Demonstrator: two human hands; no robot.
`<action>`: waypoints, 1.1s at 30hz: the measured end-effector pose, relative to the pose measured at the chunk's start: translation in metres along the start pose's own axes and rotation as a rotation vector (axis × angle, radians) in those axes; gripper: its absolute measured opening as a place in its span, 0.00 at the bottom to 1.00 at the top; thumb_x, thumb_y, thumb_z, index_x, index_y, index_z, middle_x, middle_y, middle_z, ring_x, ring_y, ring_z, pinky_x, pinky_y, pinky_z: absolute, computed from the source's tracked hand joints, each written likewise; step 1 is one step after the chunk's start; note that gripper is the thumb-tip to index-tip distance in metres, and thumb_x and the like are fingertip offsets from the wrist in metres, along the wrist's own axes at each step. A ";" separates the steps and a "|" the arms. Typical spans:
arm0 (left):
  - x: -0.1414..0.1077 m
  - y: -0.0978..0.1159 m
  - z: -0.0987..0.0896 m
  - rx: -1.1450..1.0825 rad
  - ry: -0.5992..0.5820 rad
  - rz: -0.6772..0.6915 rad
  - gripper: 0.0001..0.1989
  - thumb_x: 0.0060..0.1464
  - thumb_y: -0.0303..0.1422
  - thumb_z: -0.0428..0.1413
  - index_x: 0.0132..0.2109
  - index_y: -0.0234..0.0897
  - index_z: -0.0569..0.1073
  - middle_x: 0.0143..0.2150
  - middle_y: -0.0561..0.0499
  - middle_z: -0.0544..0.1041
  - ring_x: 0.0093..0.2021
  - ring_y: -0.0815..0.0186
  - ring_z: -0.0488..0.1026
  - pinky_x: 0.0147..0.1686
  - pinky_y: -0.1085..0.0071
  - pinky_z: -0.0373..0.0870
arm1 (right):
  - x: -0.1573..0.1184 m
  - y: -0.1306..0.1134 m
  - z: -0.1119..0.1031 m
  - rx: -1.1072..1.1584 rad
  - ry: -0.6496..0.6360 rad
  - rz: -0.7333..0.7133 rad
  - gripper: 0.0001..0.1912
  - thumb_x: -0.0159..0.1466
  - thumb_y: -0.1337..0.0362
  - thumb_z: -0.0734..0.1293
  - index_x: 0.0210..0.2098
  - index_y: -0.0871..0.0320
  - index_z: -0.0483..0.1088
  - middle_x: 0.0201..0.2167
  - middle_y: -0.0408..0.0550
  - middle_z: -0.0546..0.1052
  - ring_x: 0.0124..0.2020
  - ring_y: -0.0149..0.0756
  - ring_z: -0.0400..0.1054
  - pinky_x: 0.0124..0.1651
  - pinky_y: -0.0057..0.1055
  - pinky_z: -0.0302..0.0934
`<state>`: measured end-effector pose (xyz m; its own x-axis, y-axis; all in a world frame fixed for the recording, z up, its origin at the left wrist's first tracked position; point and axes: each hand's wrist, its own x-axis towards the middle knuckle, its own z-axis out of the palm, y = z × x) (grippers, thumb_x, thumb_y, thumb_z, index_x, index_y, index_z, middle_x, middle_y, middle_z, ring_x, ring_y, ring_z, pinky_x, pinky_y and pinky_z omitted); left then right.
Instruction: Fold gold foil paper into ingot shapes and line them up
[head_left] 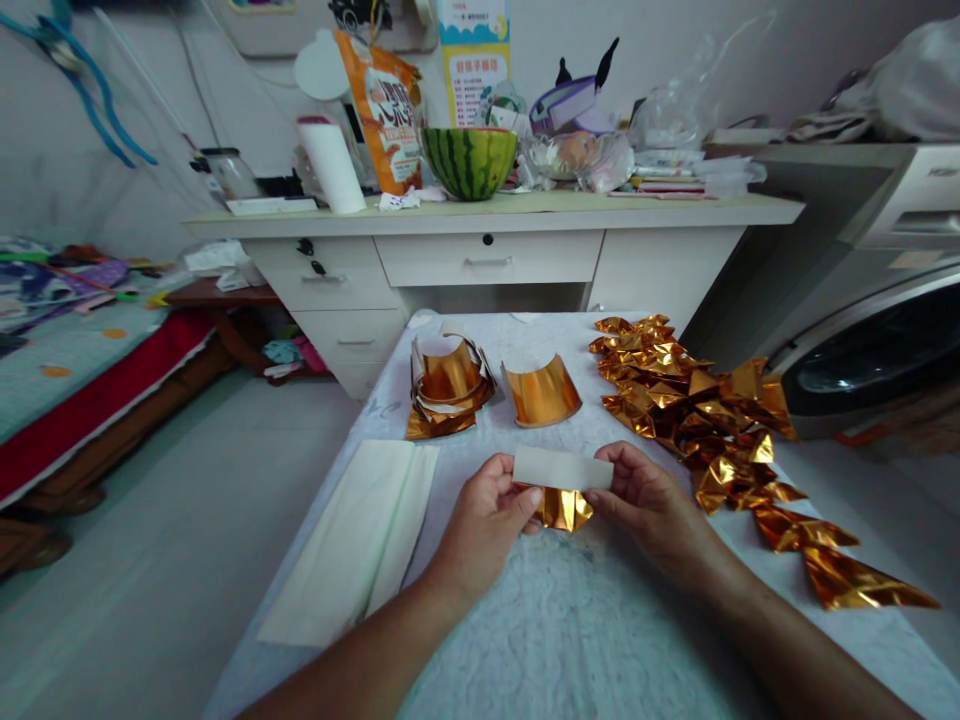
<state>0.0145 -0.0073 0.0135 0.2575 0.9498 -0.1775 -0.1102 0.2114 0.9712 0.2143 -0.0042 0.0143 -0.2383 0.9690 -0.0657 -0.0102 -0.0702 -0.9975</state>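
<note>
Between my two hands is a sheet of gold foil paper (562, 508), partly folded so that its white back (562, 468) shows along the top. My left hand (491, 510) pinches its left end, and my right hand (637, 495) pinches the right end; both are closed on it. Just beyond them a curled gold foil sheet (543, 392) lies on the table. Left of that sits a stack of curled gold foil sheets (448, 385). Folded gold foil pieces (675, 390) lie heaped along the right side.
The table (517, 620) has a pale cloth cover. Long pale paper strips (341, 540) lie at its left. Behind stands a white desk (487, 255) holding half a watermelon (469, 162) and an orange snack bag (384, 115). A washing machine (885, 270) is at right, a bed (90, 360) at left.
</note>
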 end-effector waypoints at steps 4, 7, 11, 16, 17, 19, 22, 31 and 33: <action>0.002 -0.003 -0.001 0.014 0.100 0.056 0.15 0.53 0.33 0.57 0.45 0.40 0.61 0.30 0.56 0.75 0.30 0.67 0.74 0.31 0.73 0.68 | -0.007 0.001 0.009 -0.050 -0.057 0.010 0.25 0.61 0.59 0.69 0.53 0.50 0.56 0.38 0.42 0.67 0.32 0.30 0.64 0.30 0.25 0.58; 0.002 -0.005 -0.004 0.089 0.179 0.146 0.14 0.54 0.32 0.56 0.44 0.41 0.59 0.28 0.59 0.72 0.28 0.69 0.71 0.29 0.75 0.65 | -0.011 0.003 0.013 -0.163 -0.090 -0.004 0.26 0.62 0.61 0.68 0.57 0.50 0.56 0.37 0.41 0.66 0.28 0.28 0.60 0.27 0.24 0.54; 0.003 -0.007 -0.007 0.257 0.178 0.258 0.03 0.57 0.30 0.53 0.35 0.38 0.64 0.29 0.57 0.69 0.29 0.71 0.67 0.31 0.75 0.64 | -0.013 0.004 0.016 -0.238 -0.123 -0.048 0.18 0.64 0.62 0.66 0.51 0.50 0.58 0.30 0.38 0.65 0.27 0.29 0.58 0.28 0.24 0.53; 0.002 -0.007 -0.007 0.295 0.129 0.223 0.07 0.57 0.29 0.51 0.42 0.37 0.71 0.36 0.52 0.74 0.36 0.67 0.72 0.38 0.71 0.68 | -0.015 0.002 0.017 -0.308 -0.105 -0.045 0.13 0.65 0.62 0.64 0.48 0.50 0.58 0.28 0.37 0.67 0.25 0.29 0.59 0.26 0.25 0.52; 0.001 -0.007 -0.007 0.300 0.114 0.203 0.10 0.57 0.28 0.51 0.46 0.37 0.71 0.37 0.51 0.75 0.37 0.66 0.72 0.39 0.70 0.68 | -0.015 0.002 0.016 -0.313 -0.098 -0.043 0.13 0.65 0.62 0.64 0.48 0.50 0.57 0.28 0.37 0.68 0.26 0.29 0.59 0.27 0.25 0.53; -0.001 -0.007 -0.006 0.302 0.071 0.167 0.16 0.56 0.28 0.52 0.52 0.38 0.69 0.41 0.49 0.75 0.38 0.65 0.73 0.39 0.69 0.69 | -0.014 0.002 0.016 -0.333 -0.076 -0.039 0.12 0.66 0.61 0.63 0.46 0.51 0.57 0.28 0.37 0.69 0.25 0.29 0.60 0.26 0.25 0.53; -0.003 -0.008 -0.003 0.272 0.015 0.145 0.23 0.55 0.28 0.54 0.58 0.40 0.65 0.47 0.47 0.75 0.39 0.64 0.74 0.39 0.68 0.71 | -0.012 0.002 0.015 -0.400 -0.034 -0.043 0.10 0.66 0.61 0.64 0.44 0.51 0.58 0.23 0.34 0.65 0.23 0.29 0.57 0.25 0.24 0.50; -0.002 -0.005 -0.006 0.177 -0.016 0.108 0.26 0.53 0.26 0.54 0.59 0.40 0.61 0.47 0.48 0.74 0.42 0.63 0.74 0.41 0.67 0.70 | -0.013 -0.007 0.007 -0.482 -0.096 -0.093 0.07 0.69 0.59 0.60 0.44 0.53 0.62 0.24 0.37 0.64 0.24 0.29 0.58 0.26 0.25 0.52; -0.001 -0.003 -0.009 0.151 -0.019 0.114 0.23 0.53 0.26 0.54 0.56 0.41 0.61 0.45 0.50 0.73 0.43 0.64 0.73 0.42 0.67 0.70 | -0.012 -0.010 0.002 -0.535 -0.106 -0.148 0.07 0.71 0.63 0.56 0.43 0.53 0.63 0.29 0.41 0.68 0.29 0.31 0.63 0.31 0.27 0.57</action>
<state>0.0062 -0.0070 0.0091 0.2695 0.9609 -0.0634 0.0054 0.0643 0.9979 0.2148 -0.0153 0.0249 -0.3684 0.9282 0.0513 0.4363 0.2214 -0.8722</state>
